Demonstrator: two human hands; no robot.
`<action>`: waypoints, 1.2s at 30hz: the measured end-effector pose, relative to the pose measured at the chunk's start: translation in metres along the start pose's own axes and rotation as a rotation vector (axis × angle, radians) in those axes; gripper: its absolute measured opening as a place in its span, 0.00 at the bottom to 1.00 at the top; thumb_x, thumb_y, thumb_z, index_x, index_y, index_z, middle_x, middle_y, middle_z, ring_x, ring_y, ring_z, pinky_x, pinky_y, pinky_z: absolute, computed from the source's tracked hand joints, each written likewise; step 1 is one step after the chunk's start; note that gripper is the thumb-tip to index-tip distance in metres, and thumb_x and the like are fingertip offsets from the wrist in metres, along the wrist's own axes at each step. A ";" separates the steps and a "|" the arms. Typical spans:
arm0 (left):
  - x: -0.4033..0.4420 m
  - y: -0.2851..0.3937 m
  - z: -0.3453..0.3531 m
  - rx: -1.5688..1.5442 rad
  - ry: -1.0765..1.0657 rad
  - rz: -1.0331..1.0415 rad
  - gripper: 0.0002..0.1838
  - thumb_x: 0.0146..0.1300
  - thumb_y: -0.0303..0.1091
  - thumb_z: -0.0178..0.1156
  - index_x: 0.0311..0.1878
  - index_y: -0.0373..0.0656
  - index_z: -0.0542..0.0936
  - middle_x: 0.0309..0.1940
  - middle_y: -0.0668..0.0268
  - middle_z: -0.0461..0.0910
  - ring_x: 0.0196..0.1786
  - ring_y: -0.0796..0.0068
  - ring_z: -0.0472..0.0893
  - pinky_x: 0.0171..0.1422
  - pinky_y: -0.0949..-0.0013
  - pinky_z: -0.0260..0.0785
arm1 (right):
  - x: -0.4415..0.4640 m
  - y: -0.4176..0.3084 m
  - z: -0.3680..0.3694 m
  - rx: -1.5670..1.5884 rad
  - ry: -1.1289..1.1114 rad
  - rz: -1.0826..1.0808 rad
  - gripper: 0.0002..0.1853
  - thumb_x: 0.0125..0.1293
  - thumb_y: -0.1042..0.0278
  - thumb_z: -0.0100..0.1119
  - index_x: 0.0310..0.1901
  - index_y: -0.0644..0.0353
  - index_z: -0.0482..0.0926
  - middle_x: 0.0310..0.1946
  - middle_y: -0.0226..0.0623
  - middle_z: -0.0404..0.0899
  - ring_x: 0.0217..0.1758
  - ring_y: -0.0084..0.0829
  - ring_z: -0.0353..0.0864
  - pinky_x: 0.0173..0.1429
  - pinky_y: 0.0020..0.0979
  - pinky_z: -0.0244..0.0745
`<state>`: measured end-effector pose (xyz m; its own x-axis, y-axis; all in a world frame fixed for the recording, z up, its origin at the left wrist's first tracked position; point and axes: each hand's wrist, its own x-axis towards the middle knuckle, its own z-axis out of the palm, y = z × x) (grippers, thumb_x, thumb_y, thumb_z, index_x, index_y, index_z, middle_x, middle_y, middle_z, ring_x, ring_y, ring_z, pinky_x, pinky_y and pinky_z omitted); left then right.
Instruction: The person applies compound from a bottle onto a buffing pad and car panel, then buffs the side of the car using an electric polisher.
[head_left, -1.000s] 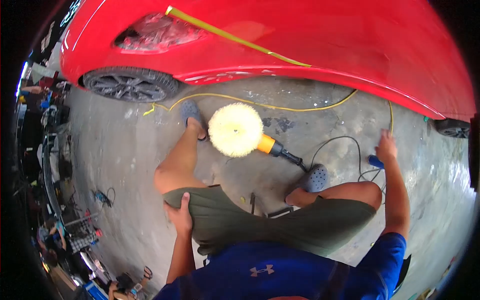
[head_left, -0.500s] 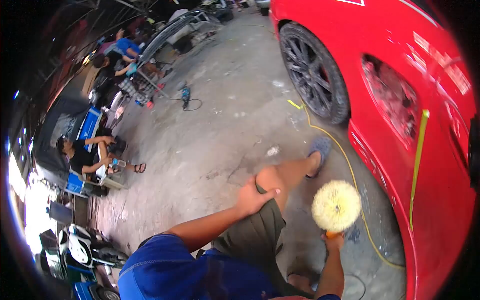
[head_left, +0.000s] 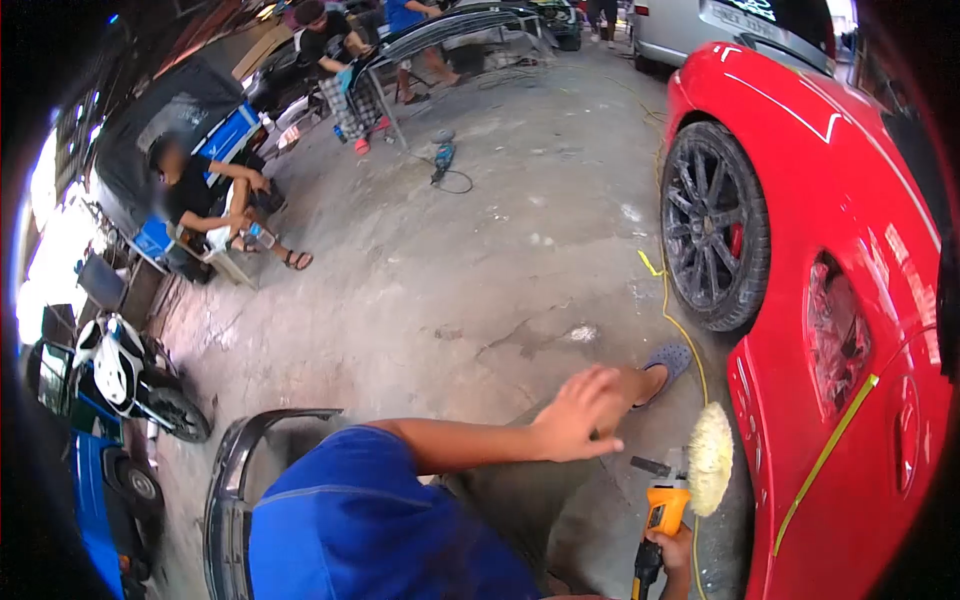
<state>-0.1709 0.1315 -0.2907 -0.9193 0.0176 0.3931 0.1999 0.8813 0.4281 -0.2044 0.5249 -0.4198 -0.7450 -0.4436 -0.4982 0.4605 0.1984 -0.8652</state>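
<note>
Left of the red car (head_left: 790, 220), the left hand (head_left: 580, 415) is hovering open, its fingers spreading and holding nothing. Nearer the car, the right hand (head_left: 676, 547) is gripping the orange-and-black polisher (head_left: 666, 508). The fluffy pad (head_left: 711, 460) is standing on edge, facing the car's side. A yellow cord (head_left: 667, 298) is running along the floor beside the car. The step in hand is apparently positioning the polisher; the next move is seemingly calling for steady support, with the pad staying clear of the cord.
</note>
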 end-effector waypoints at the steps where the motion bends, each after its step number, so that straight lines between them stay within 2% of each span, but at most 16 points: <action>1: -0.002 0.008 -0.001 0.056 -0.033 0.123 0.48 0.56 0.61 0.71 0.70 0.38 0.66 0.71 0.44 0.64 0.74 0.41 0.65 0.78 0.45 0.59 | -0.009 -0.003 -0.009 -0.012 -0.043 0.034 0.20 0.46 0.74 0.71 0.44 0.67 0.82 0.35 0.38 0.86 0.35 0.31 0.85 0.43 0.32 0.80; 4: -0.006 0.019 0.009 -0.092 -0.195 0.452 0.47 0.55 0.61 0.73 0.69 0.39 0.68 0.72 0.45 0.62 0.75 0.40 0.63 0.78 0.47 0.58 | -0.048 -0.030 -0.016 0.203 -0.302 0.117 0.32 0.45 0.73 0.74 0.56 0.67 0.76 0.44 0.40 0.85 0.42 0.35 0.85 0.50 0.35 0.80; 6: -0.023 0.048 0.038 -0.524 -0.092 0.416 0.39 0.57 0.60 0.73 0.59 0.38 0.76 0.59 0.46 0.76 0.63 0.46 0.77 0.64 0.51 0.72 | -0.077 -0.049 -0.003 0.218 -0.356 0.152 0.33 0.48 0.71 0.74 0.59 0.66 0.74 0.47 0.41 0.83 0.46 0.36 0.83 0.54 0.37 0.78; 9: -0.041 0.080 0.037 -0.842 -0.194 -0.028 0.31 0.58 0.59 0.73 0.44 0.36 0.80 0.34 0.54 0.83 0.37 0.60 0.85 0.41 0.55 0.75 | -0.121 -0.070 0.022 0.101 -0.308 0.164 0.36 0.52 0.68 0.75 0.63 0.64 0.71 0.52 0.42 0.81 0.53 0.38 0.81 0.60 0.39 0.75; 12: -0.040 0.083 0.041 -0.947 -0.314 -0.090 0.29 0.60 0.56 0.74 0.32 0.34 0.79 0.17 0.61 0.76 0.21 0.69 0.76 0.29 0.56 0.68 | -0.159 -0.079 0.038 -0.044 -0.242 0.185 0.38 0.56 0.66 0.76 0.67 0.62 0.68 0.57 0.43 0.78 0.59 0.39 0.78 0.66 0.42 0.72; 13: -0.040 0.094 0.035 -0.916 -0.383 -0.199 0.22 0.61 0.47 0.73 0.26 0.36 0.79 0.17 0.64 0.75 0.22 0.75 0.74 0.27 0.62 0.66 | -0.171 -0.079 0.042 -0.094 -0.219 0.196 0.39 0.58 0.65 0.76 0.69 0.62 0.67 0.58 0.44 0.77 0.61 0.40 0.77 0.68 0.43 0.71; 16: -0.031 0.102 0.035 -1.243 -0.721 -0.438 0.15 0.60 0.39 0.71 0.25 0.40 0.80 0.17 0.68 0.75 0.20 0.79 0.72 0.23 0.67 0.61 | -0.207 -0.046 0.053 -0.129 -0.116 0.209 0.41 0.62 0.63 0.76 0.73 0.60 0.64 0.63 0.45 0.75 0.67 0.42 0.75 0.73 0.45 0.68; 18: -0.041 0.091 0.065 -1.185 -0.928 -0.570 0.07 0.58 0.34 0.69 0.31 0.42 0.82 0.19 0.71 0.74 0.18 0.81 0.68 0.20 0.69 0.55 | -0.225 0.018 0.061 0.090 -0.082 0.161 0.42 0.63 0.68 0.75 0.75 0.63 0.61 0.65 0.44 0.74 0.68 0.40 0.74 0.73 0.39 0.69; 20: -0.053 0.088 0.074 -1.154 -0.972 -0.581 0.07 0.58 0.34 0.68 0.30 0.42 0.82 0.20 0.72 0.75 0.19 0.82 0.69 0.20 0.69 0.56 | -0.224 0.016 0.080 -0.495 0.138 -0.023 0.47 0.49 0.69 0.78 0.72 0.64 0.64 0.59 0.44 0.78 0.60 0.42 0.80 0.66 0.40 0.74; 22: -0.054 0.088 0.089 -1.131 -1.011 -0.608 0.07 0.57 0.34 0.69 0.32 0.42 0.83 0.22 0.71 0.76 0.21 0.81 0.71 0.23 0.69 0.60 | -0.223 0.033 0.082 -0.663 0.288 0.076 0.64 0.39 0.68 0.85 0.78 0.61 0.53 0.66 0.48 0.75 0.67 0.46 0.76 0.71 0.42 0.69; 23: -0.053 0.086 0.097 -1.214 -1.008 -0.612 0.07 0.57 0.35 0.69 0.33 0.41 0.84 0.25 0.70 0.79 0.25 0.79 0.75 0.26 0.69 0.64 | -0.216 0.025 0.082 -0.609 0.324 0.142 0.66 0.35 0.66 0.87 0.78 0.61 0.54 0.66 0.50 0.76 0.70 0.47 0.75 0.72 0.42 0.69; 25: -0.044 0.085 0.117 -1.065 -1.013 -0.536 0.15 0.62 0.37 0.67 0.47 0.36 0.83 0.36 0.64 0.85 0.34 0.77 0.82 0.31 0.67 0.74 | -0.217 0.000 0.082 -0.859 0.444 0.154 0.57 0.36 0.64 0.87 0.71 0.59 0.64 0.62 0.53 0.77 0.64 0.54 0.79 0.67 0.45 0.76; 26: -0.023 0.099 0.096 -1.003 -1.059 -0.498 0.20 0.68 0.39 0.65 0.57 0.35 0.79 0.35 0.64 0.84 0.31 0.76 0.82 0.31 0.67 0.76 | -0.214 -0.005 0.077 -0.927 0.494 0.129 0.55 0.37 0.61 0.87 0.70 0.58 0.65 0.58 0.55 0.80 0.59 0.56 0.82 0.63 0.47 0.79; 30: 0.045 0.131 0.091 -0.783 -1.129 -0.382 0.18 0.75 0.43 0.61 0.51 0.34 0.79 0.29 0.63 0.81 0.22 0.75 0.78 0.28 0.67 0.74 | -0.197 -0.037 0.045 -0.947 0.563 0.274 0.53 0.40 0.56 0.86 0.69 0.56 0.67 0.44 0.56 0.86 0.51 0.58 0.86 0.57 0.49 0.81; 33: 0.088 0.141 0.142 -0.811 -1.298 -0.477 0.17 0.75 0.45 0.61 0.43 0.37 0.78 0.20 0.68 0.73 0.21 0.75 0.75 0.26 0.66 0.71 | -0.185 -0.050 0.013 -0.904 0.550 0.332 0.53 0.39 0.55 0.86 0.69 0.57 0.68 0.46 0.58 0.85 0.52 0.58 0.85 0.58 0.50 0.81; 36: 0.100 0.153 0.185 -0.913 -1.326 -0.550 0.16 0.76 0.46 0.59 0.44 0.40 0.78 0.23 0.71 0.72 0.23 0.76 0.74 0.26 0.69 0.67 | -0.170 -0.019 -0.023 -0.895 0.579 0.278 0.53 0.39 0.55 0.86 0.68 0.58 0.68 0.46 0.60 0.85 0.52 0.58 0.85 0.59 0.50 0.80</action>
<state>-0.2952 0.3555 -0.3359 -0.4779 0.5946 -0.6466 -0.5341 0.3878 0.7513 -0.0975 0.6164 -0.3201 -0.8907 0.1455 -0.4307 0.3054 0.8932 -0.3299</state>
